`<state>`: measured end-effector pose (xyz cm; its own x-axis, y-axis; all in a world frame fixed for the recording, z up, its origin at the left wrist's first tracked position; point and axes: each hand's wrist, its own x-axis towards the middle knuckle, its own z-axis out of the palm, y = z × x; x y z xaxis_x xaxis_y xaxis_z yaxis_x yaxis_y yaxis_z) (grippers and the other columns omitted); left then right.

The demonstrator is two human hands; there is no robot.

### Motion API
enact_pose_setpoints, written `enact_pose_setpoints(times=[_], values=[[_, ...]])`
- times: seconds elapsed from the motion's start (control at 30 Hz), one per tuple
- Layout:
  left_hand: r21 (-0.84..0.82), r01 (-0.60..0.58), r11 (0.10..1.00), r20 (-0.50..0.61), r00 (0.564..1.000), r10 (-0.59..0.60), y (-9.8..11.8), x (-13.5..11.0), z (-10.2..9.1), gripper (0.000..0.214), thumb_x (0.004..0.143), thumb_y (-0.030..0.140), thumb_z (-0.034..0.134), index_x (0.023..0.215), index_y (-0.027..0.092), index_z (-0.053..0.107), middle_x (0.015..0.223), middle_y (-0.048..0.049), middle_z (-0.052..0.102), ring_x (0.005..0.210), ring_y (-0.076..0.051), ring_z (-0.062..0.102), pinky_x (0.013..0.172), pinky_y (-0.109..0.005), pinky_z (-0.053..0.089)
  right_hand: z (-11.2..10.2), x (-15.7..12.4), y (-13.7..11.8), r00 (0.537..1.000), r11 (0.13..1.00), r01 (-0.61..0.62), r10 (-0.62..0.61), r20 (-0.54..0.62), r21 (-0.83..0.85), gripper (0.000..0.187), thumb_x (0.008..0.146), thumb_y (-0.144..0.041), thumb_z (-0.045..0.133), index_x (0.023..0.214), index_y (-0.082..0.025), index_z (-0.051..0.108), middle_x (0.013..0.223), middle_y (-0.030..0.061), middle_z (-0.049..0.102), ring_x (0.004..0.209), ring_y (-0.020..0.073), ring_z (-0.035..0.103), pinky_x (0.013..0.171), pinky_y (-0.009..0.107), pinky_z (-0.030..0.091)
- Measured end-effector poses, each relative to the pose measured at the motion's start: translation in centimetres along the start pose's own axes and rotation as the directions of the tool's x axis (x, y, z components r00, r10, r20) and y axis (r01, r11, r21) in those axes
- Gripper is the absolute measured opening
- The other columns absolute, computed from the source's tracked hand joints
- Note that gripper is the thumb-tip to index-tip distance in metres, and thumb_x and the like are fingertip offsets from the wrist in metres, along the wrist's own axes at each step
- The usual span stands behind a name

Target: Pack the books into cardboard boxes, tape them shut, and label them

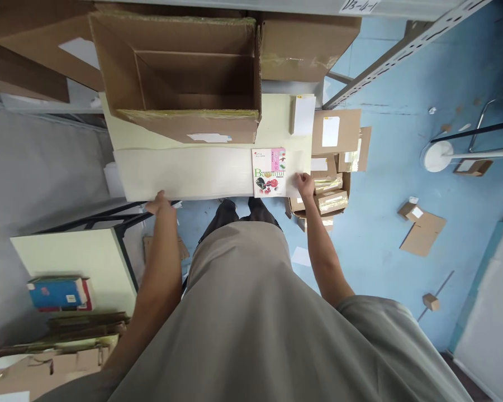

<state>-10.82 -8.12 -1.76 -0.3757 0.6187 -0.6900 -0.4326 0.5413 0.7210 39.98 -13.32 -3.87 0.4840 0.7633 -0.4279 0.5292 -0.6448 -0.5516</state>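
Note:
A long, whitish wrapping sheet (188, 173) lies along the front of a cream-coloured table (272, 120). On the sheet's right part rests a paperback book (269, 181), its cover printed with "Beautiful" and pictures of fruit. Just right of the book, my right hand (305, 184) is closed in a pinch on the sheet's right end. My left hand (160, 204) is at the near edge, towards the left, closed over the sheet's border; its lower fingers are hidden. The book touches neither hand.
A large open cardboard box (193, 72) stands at the table's back, beside a white box (303, 115). Packed cartons (329, 190) fill a bin to the right. A metal rack post (402, 53) rises at back right. Books (58, 293) lie on a board at lower left.

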Motion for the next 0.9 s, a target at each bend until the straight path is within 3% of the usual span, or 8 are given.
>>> enact_pose_setpoints(times=[0.13,0.17,0.27,0.37,0.5,0.63,0.77,0.9], values=[[0.099,-0.181,0.978,-0.029,0.982,0.185,-4.4,-3.6,7.2,0.032,0.091,0.009,0.077,0.112,0.023,0.058,0.123,-0.0031,0.061,0.123,-0.019,0.061,0.112,-0.031,0.050,0.4,0.2,-0.3,0.999,0.999,-0.034,0.034,0.008,-0.005,0.034,0.105,-0.038,0.054,0.074,-0.025,0.051,0.070,0.0006,0.060,0.068,0.0178,0.050,0.067,0.030,0.039],[0.144,-0.200,0.969,0.024,0.980,0.198,-6.0,-4.4,9.7,0.039,0.081,0.005,0.085,0.108,0.022,0.062,0.122,-0.0048,0.062,0.121,-0.021,0.062,0.113,-0.032,0.049,0.5,0.2,-0.3,0.999,0.999,-0.044,0.044,-0.001,-0.017,0.033,0.106,-0.038,0.053,0.076,-0.024,0.053,0.072,0.0021,0.063,0.069,0.0187,0.052,0.068,0.030,0.040],[0.440,-0.275,0.855,0.344,0.931,0.123,-10.3,-6.1,16.9,0.044,0.068,0.007,0.095,0.099,0.021,0.067,0.120,-0.0112,0.061,0.118,-0.030,0.063,0.115,-0.042,0.048,0.6,0.1,-0.3,0.998,0.997,-0.053,0.050,-0.037,-0.056,0.030,0.107,-0.039,0.051,0.084,-0.022,0.063,0.082,0.0081,0.072,0.073,0.0219,0.059,0.070,0.031,0.042],[0.564,-0.342,0.752,0.343,0.925,0.163,-13.0,-6.6,21.1,0.049,0.062,0.004,0.097,0.091,0.021,0.062,0.114,-0.0134,0.059,0.130,-0.040,0.056,0.124,-0.051,0.037,0.4,0.1,0.0,0.998,0.997,-0.039,0.035,-0.049,-0.068,0.030,0.108,-0.040,0.049,0.098,-0.020,0.070,0.098,0.0141,0.079,0.081,0.0249,0.066,0.074,0.032,0.045],[0.583,-0.431,0.689,0.396,0.891,0.223,-14.6,-5.9,21.4,0.053,0.060,0.007,0.099,0.095,0.022,0.063,0.122,-0.0150,0.056,0.142,-0.045,0.044,0.127,-0.055,0.029,0.2,0.5,0.6,0.999,0.997,-0.038,0.038,-0.012,-0.067,0.034,0.110,-0.040,0.047,0.106,-0.018,0.073,0.107,0.0174,0.080,0.093,0.0277,0.072,0.081,0.034,0.049],[0.552,-0.445,0.706,0.400,0.883,0.244,-15.2,-5.6,20.8,0.051,0.061,0.011,0.100,0.097,0.023,0.066,0.125,-0.0155,0.055,0.142,-0.044,0.042,0.130,-0.057,0.021,0.3,0.9,0.8,0.998,0.996,-0.059,0.058,-0.006,-0.066,0.036,0.110,-0.042,0.048,0.108,-0.017,0.074,0.109,0.0176,0.080,0.100,0.0295,0.074,0.087,0.035,0.050],[0.536,-0.390,0.749,0.366,0.907,0.210,-15.4,-6.5,21.5,0.050,0.062,0.000,0.092,0.095,0.023,0.065,0.106,-0.0115,0.061,0.139,-0.042,0.045,0.130,-0.057,0.017,0.2,0.8,0.7,0.998,0.997,-0.056,0.056,-0.014,-0.058,0.035,0.110,-0.041,0.050,0.106,-0.017,0.074,0.109,0.0170,0.081,0.099,0.0286,0.074,0.085,0.034,0.050],[0.460,-0.366,0.809,0.307,0.920,0.242,-15.5,-7.3,21.8,0.043,0.064,-0.001,0.089,0.083,0.024,0.059,0.094,-0.0116,0.064,0.136,-0.041,0.049,0.127,-0.051,0.025,-0.2,0.1,0.5,0.999,0.998,-0.047,0.047,-0.005,-0.035,0.034,0.111,-0.041,0.050,0.101,-0.018,0.072,0.105,0.0163,0.081,0.095,0.0270,0.074,0.082,0.033,0.050]])
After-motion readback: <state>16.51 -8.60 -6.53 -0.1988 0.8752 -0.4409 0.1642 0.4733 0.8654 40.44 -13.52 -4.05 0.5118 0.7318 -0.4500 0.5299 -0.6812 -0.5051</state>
